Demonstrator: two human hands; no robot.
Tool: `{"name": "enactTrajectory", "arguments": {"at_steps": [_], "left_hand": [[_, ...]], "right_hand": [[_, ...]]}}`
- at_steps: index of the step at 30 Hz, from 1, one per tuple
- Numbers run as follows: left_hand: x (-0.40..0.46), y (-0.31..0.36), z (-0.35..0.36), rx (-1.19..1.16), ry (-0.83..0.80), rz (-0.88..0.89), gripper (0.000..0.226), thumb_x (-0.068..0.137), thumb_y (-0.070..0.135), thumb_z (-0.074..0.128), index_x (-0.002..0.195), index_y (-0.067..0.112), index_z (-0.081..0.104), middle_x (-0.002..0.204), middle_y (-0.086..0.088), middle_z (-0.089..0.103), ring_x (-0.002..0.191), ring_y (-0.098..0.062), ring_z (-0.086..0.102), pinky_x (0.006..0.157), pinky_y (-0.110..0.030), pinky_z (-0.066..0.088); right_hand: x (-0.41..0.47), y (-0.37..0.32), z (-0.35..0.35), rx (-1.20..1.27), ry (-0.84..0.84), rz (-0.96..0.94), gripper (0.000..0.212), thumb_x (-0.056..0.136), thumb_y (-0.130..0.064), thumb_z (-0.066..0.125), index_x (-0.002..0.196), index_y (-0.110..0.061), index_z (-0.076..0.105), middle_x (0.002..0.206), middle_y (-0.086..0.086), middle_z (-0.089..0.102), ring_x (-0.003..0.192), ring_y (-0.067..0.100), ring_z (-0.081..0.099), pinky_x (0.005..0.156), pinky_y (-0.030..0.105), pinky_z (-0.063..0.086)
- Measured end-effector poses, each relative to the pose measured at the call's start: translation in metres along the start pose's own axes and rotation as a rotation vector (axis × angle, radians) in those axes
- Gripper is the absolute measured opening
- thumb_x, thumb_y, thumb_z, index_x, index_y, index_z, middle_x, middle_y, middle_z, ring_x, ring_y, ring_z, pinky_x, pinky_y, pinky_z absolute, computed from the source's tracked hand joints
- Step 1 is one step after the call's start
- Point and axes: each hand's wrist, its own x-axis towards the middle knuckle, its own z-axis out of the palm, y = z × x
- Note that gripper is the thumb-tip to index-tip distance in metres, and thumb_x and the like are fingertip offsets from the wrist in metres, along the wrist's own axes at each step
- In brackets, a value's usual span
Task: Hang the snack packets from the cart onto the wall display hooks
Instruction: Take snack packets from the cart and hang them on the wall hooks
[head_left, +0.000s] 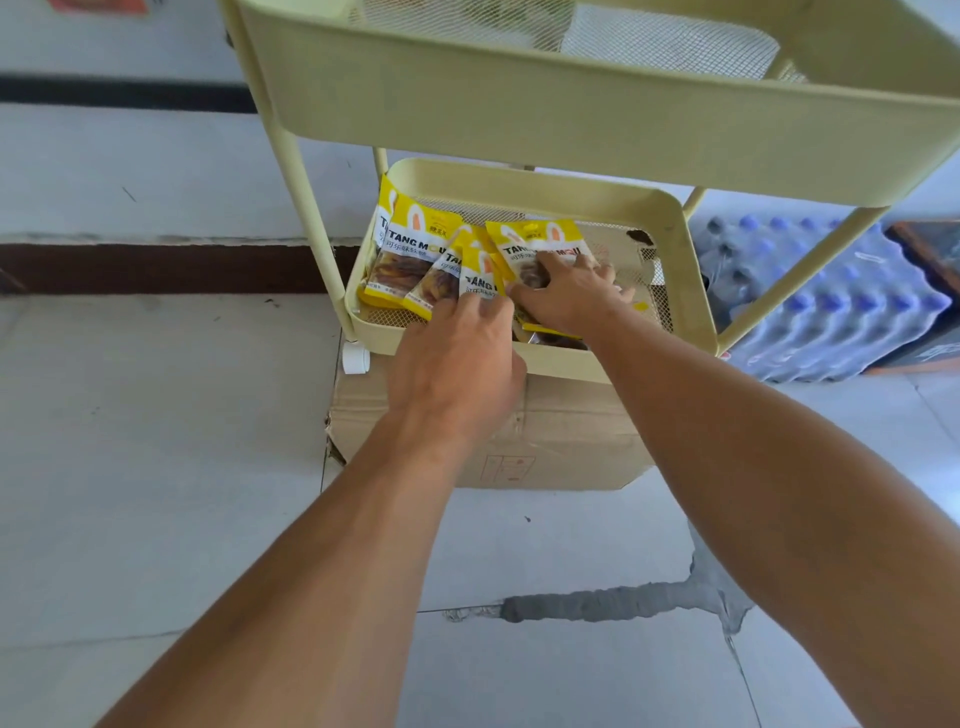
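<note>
Several yellow-and-white snack packets (415, 249) lie overlapping in the lower tray (691, 291) of a pale yellow cart. My right hand (569, 296) lies on top of the rightmost packet (540, 241), fingers spread across it and thumb at its left edge. My left hand (457, 364) reaches over the tray's front rim, and its fingertips meet a small packet (475, 280) in the middle of the pile. The back of that hand hides its fingers, so its hold is unclear. No wall display hooks are in view.
The cart's upper tray (519, 109) overhangs close above. A cardboard box (561, 447) sits under the lower tray on the tiled floor. Shrink-wrapped water bottles (831, 301) are stacked to the right. A white caster (356, 358) shows at the cart's left corner.
</note>
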Motion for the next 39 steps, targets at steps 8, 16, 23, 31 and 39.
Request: {"name": "enactTrajectory", "arguments": {"at_steps": [8, 16, 23, 31, 39], "left_hand": [[0.001, 0.002, -0.001, 0.002, -0.016, 0.010, 0.033, 0.097, 0.027, 0.046, 0.129, 0.019, 0.050, 0.123, -0.004, 0.055, 0.114, -0.028, 0.050, 0.078, -0.039, 0.042], [-0.004, 0.003, -0.005, 0.005, -0.004, 0.021, 0.035, 0.098, 0.028, 0.046, 0.131, 0.019, 0.048, 0.125, -0.003, 0.055, 0.115, -0.026, 0.050, 0.079, -0.039, 0.042], [-0.003, 0.004, -0.006, -0.007, -0.007, 0.014, 0.035, 0.098, 0.029, 0.046, 0.131, 0.019, 0.049, 0.124, -0.004, 0.055, 0.114, -0.026, 0.050, 0.077, -0.038, 0.042], [-0.001, 0.002, -0.001, 0.006, 0.019, 0.010, 0.033, 0.098, 0.033, 0.046, 0.128, 0.018, 0.053, 0.122, -0.003, 0.057, 0.112, -0.025, 0.052, 0.075, -0.038, 0.043], [0.003, 0.017, -0.006, -0.453, -0.116, -0.266, 0.050, 0.100, 0.057, 0.035, 0.113, 0.016, 0.061, 0.109, -0.001, 0.061, 0.104, -0.024, 0.055, 0.085, -0.038, 0.045]], "right_hand": [[-0.001, 0.002, -0.005, -0.044, 0.009, -0.012, 0.071, 0.083, -0.075, 0.045, 0.143, -0.039, 0.037, 0.153, 0.015, 0.028, 0.139, 0.043, 0.022, 0.103, 0.062, 0.026], [0.001, 0.011, -0.007, 0.010, -0.088, 0.000, 0.081, 0.077, -0.082, 0.042, 0.149, -0.048, 0.023, 0.158, 0.019, 0.018, 0.141, 0.050, 0.021, 0.111, 0.065, 0.024], [-0.008, 0.013, -0.005, 0.009, 0.068, -0.005, 0.063, 0.084, -0.064, 0.046, 0.139, -0.033, 0.046, 0.142, 0.017, 0.037, 0.131, 0.044, 0.032, 0.104, 0.059, 0.033], [-0.029, 0.028, -0.007, 0.176, 0.263, -0.062, 0.064, 0.090, -0.060, 0.043, 0.135, -0.015, 0.052, 0.134, 0.021, 0.044, 0.124, 0.041, 0.036, 0.105, 0.043, 0.027], [-0.105, 0.029, -0.001, 0.442, 0.517, -0.210, 0.051, 0.078, -0.055, 0.050, 0.108, -0.017, 0.066, 0.128, 0.011, 0.048, 0.121, 0.036, 0.039, 0.102, 0.033, 0.030]]}}
